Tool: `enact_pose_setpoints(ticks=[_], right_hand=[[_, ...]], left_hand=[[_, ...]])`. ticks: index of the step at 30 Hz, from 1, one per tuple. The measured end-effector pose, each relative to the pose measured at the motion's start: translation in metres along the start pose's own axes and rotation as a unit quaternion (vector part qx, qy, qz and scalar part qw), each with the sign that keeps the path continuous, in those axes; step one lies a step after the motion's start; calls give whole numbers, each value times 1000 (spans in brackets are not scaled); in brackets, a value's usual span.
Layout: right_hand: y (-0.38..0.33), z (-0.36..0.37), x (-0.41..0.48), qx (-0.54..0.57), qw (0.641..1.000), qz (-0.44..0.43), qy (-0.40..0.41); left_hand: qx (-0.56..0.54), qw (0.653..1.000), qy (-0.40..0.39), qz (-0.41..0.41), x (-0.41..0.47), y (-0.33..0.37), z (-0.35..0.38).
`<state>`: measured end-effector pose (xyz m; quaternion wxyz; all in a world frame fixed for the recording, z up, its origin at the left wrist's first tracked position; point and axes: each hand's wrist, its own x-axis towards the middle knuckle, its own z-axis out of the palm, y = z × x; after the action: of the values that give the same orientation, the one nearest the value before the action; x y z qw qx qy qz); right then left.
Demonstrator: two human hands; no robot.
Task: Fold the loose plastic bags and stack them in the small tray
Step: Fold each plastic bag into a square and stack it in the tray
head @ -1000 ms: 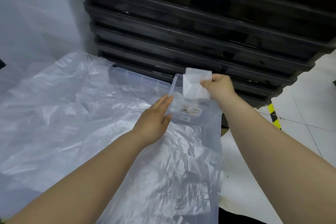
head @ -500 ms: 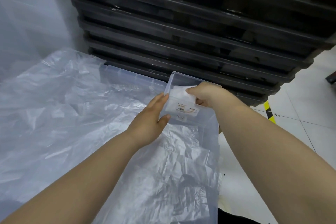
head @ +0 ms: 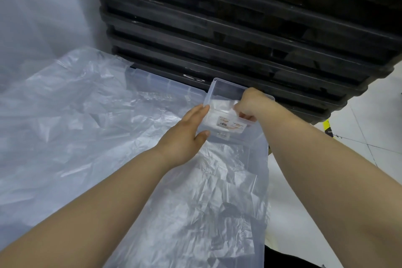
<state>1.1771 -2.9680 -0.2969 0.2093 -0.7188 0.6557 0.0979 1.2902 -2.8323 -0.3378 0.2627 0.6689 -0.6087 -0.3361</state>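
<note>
Gripping the folded bag (head: pixel 219 113) with curled fingers, my right hand (head: pixel 250 104) sits inside the small tray (head: pixel 226 84); my left hand (head: pixel 187 130) presses straight fingers against the tray's left wall. Loose bags (head: pixel 87 126) spread left of the tray.

Cannot see fingertips of right hand (head: pixel 250 105), sunk inside small clear plastic tray (head: pixel 226 82), perhaps pinching folded white plastic bag (head: pixel 218 107); cannot read label (head: pixel 228 125).
</note>
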Motion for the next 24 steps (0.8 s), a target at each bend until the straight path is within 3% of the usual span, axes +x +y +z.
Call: enact_pose_setpoints(ticks=[5, 8, 11, 16, 20, 24], right_hand=[[6, -13, -19, -17, 992, -60, 110], [14, -11, -57, 44, 978, -134, 150], [26, 18, -103, 80, 968, -214, 100], [37, 86, -139, -31, 970, -237, -48], [35, 104, -134, -89, 973, -214, -17], [36, 106, -126, -29, 986, -166, -13]], left_hand=[[35, 999, -10, -3, -19, -2, -8], [102, 994, -29, -5, -46, -9, -17], [196, 974, -107, -27, -81, -17, -28], [277, 934, -211, -76, -136, -32, -25], [334, 916, -207, -79, -148, -46, -12], [333, 920, -193, -75, -146, -52, -9]])
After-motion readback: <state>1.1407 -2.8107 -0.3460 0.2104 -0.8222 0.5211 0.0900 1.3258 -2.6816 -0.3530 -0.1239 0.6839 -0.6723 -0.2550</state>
